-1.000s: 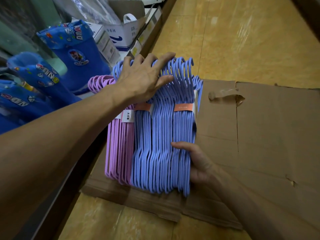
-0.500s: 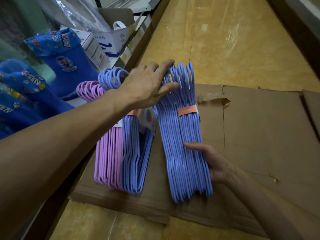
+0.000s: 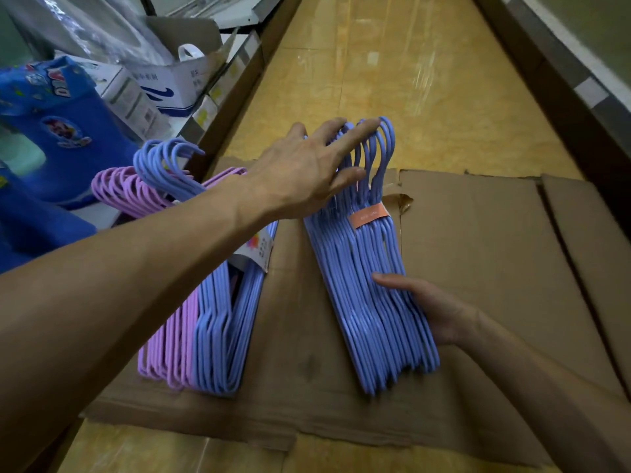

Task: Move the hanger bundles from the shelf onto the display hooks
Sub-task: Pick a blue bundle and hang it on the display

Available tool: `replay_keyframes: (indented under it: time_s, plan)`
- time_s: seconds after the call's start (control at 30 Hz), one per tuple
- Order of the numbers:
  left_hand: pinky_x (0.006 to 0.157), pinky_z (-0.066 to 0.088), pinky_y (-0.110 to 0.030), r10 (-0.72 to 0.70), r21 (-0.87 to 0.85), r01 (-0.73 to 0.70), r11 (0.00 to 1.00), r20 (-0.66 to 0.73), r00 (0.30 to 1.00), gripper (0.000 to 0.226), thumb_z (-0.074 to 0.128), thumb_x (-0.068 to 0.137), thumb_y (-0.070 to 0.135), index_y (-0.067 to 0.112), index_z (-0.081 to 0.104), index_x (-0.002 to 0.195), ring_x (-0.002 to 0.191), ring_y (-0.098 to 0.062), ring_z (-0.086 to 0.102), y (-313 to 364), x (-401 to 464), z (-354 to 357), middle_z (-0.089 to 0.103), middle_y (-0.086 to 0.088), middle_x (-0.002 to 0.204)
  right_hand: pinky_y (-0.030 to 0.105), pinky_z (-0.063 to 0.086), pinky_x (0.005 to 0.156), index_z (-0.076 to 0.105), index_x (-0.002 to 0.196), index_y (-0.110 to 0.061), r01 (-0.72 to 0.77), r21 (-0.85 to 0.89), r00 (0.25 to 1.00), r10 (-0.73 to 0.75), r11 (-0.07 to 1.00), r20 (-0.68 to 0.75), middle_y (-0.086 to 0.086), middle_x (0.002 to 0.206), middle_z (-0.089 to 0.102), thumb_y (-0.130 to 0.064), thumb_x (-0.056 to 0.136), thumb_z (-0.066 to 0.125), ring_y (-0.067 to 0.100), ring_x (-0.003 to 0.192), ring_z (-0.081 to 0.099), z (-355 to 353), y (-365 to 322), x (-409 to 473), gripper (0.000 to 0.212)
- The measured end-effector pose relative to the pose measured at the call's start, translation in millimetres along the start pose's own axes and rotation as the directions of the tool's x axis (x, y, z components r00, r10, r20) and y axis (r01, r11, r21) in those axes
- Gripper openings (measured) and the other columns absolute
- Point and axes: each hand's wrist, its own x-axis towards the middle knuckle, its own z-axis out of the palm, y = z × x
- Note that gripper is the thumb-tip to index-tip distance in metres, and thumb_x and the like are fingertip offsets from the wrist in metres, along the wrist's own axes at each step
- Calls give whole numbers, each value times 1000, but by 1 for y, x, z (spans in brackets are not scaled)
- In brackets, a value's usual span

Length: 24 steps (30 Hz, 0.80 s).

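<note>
The right hand [image 3: 435, 310] cups the lower edge of a blue hanger bundle [image 3: 370, 288] at about four o'clock, thumb laid across the front and its fingers hidden behind the plastic; the left hand [image 3: 307, 169], its forearm covering much of the view from eight o'clock, spreads wide over the bundle's hooks near twelve, fingertips touching them; the print on the orange band [image 3: 368, 215] is too small to read. A second blue bundle [image 3: 222, 322] and a pink bundle [image 3: 170, 339] lean at seven o'clock on flattened cardboard [image 3: 478, 254] (their upper parts hidden by the arm); at eleven o'clock an open white box [image 3: 177, 83] holds something indistinct under clear plastic wrap [image 3: 88, 25]
</note>
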Motion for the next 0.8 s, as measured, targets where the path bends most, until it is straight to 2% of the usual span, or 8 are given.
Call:
replay_keyframes:
  time_s: [0.1, 0.27, 0.33, 0.4, 0.5, 0.57, 0.67, 0.8]
  plan:
    - [97, 43, -51, 6, 6, -6, 1000, -5, 1000, 62, 26, 104, 54, 43, -3, 157, 124, -42, 43, 5, -2, 0, 16, -5, 165, 38, 61, 76, 65, 117, -11, 119, -203, 981, -147, 972, -128, 9, 104, 76, -29, 88, 69, 26, 91, 74, 4, -4, -5, 34]
    - [97, 41, -50, -35, -6, 35, 999, 12, 999, 60, 25, 105, 53, 44, -3, 157, 128, -41, 40, 14, -3, -2, 12, -3, 166, 15, 50, 68, 33, 148, -24, 235, -541, 854, -437, 808, -282, -13, 111, 61, -44, 77, 80, 3, 88, 67, 16, -6, -14, 88]
    - [99, 41, -51, -39, -15, 39, 999, 24, 999, 60, 24, 104, 53, 44, -3, 157, 129, -41, 39, 15, -3, -2, 11, -2, 167, 20, 51, 82, 10, 155, -35, 273, -648, 774, -562, 711, -291, -12, 125, 50, -50, 74, 82, 0, 105, 57, 22, -3, -15, 109]
    - [100, 40, -52, -38, -25, 38, 999, 24, 999, 60, 24, 104, 53, 45, -3, 157, 129, -41, 39, 15, -3, -3, 11, -2, 167, 38, 44, 108, -3, 153, -45, 281, -762, 701, -667, 583, -252, -4, 153, 33, -61, 68, 82, 14, 135, 41, 30, 4, -13, 121]
    - [99, 40, -52, -43, -41, 44, 998, 26, 999, 60, 25, 104, 53, 45, -3, 157, 130, -40, 38, 14, -3, -3, 11, -1, 167, 39, 42, 102, -14, 151, -48, 161, -902, 641, -737, 401, -214, 1, 158, 18, -64, 70, 77, 23, 140, 32, 51, 12, -9, 123]
    - [98, 41, -52, -43, -49, 44, 998, 27, 999, 59, 24, 104, 53, 46, -3, 156, 130, -40, 38, 14, -3, -3, 11, -1, 167, 49, 44, 103, -19, 149, -48, 7, -945, 628, -737, 328, -251, 11, 159, 12, -69, 70, 73, 33, 141, 29, 66, 16, -3, 123]
    - [99, 40, -52, -33, -55, 35, 998, 31, 999, 59, 24, 105, 53, 46, -2, 157, 129, -41, 39, 12, -3, -4, 11, -2, 167, 50, 33, 111, -20, 151, -42, -179, -942, 646, -688, 285, -331, 17, 160, -4, -71, 74, 67, 39, 144, 20, 75, 19, 9, 120]
    - [104, 38, -52, -18, -56, 21, 998, 51, 999, 58, 24, 104, 53, 45, 0, 157, 129, -43, 38, 15, -2, -3, 12, -3, 167, 48, 31, 107, -25, 150, -39, -274, -926, 614, -694, 259, -376, 20, 159, -11, -66, 79, 64, 40, 141, 19, 79, 26, 22, 117]
